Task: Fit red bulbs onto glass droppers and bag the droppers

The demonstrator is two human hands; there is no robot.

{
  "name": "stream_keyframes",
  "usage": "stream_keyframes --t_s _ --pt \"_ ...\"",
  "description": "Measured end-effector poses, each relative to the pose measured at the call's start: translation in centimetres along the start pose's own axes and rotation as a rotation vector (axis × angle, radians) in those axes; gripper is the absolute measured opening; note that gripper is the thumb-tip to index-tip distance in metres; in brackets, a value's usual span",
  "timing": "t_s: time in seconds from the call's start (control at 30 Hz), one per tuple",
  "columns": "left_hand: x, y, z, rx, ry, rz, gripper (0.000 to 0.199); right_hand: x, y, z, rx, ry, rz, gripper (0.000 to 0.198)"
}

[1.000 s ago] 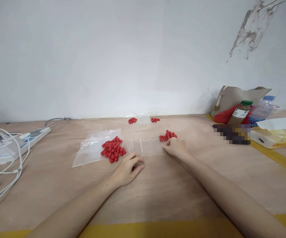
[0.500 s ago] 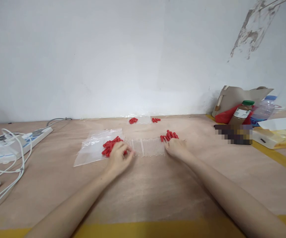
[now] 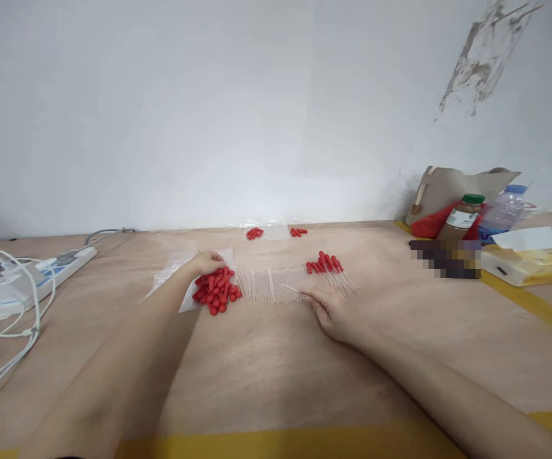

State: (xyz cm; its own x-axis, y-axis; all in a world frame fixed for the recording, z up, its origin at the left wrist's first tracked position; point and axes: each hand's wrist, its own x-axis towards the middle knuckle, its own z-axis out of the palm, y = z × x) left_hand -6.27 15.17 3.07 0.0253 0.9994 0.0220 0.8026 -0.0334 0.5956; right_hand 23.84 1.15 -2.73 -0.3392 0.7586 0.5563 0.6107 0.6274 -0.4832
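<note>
The right hand [image 3: 322,307] pinches a thin clear tube [image 3: 291,289] over a row of clear tubes [image 3: 259,285] on the wooden desk [image 3: 242,376]; dipping could scatter them. At the heaped red bulb-shaped caps' [image 3: 216,293] far edge, the left hand [image 3: 208,262] curls, grip unclear; brushing could roll some.

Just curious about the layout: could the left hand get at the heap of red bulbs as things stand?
Probably yes. The left hand is at the far edge of the heap of red bulbs, and nothing seems to lie between them; the clear tubes lie beside the heap.
</note>
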Motion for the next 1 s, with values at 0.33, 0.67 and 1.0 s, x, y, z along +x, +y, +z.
stream_keyframes --t_s 0.33,0.67,1.0 --pt "-1.1 -0.7 0.5 -0.219 0.366 0.137 0.021 -0.3 0.9 0.5 0.02 0.037 0.082 0.018" --pt "-12.6 2.7 8.0 -0.25 -0.027 0.584 0.022 -0.2 0.2 1.5 0.036 0.023 0.038 0.024" --pt "-13.0 2.9 8.7 -0.157 0.04 0.61 0.017 -0.2 -0.5 2.2 -0.023 -0.027 -0.063 0.022"
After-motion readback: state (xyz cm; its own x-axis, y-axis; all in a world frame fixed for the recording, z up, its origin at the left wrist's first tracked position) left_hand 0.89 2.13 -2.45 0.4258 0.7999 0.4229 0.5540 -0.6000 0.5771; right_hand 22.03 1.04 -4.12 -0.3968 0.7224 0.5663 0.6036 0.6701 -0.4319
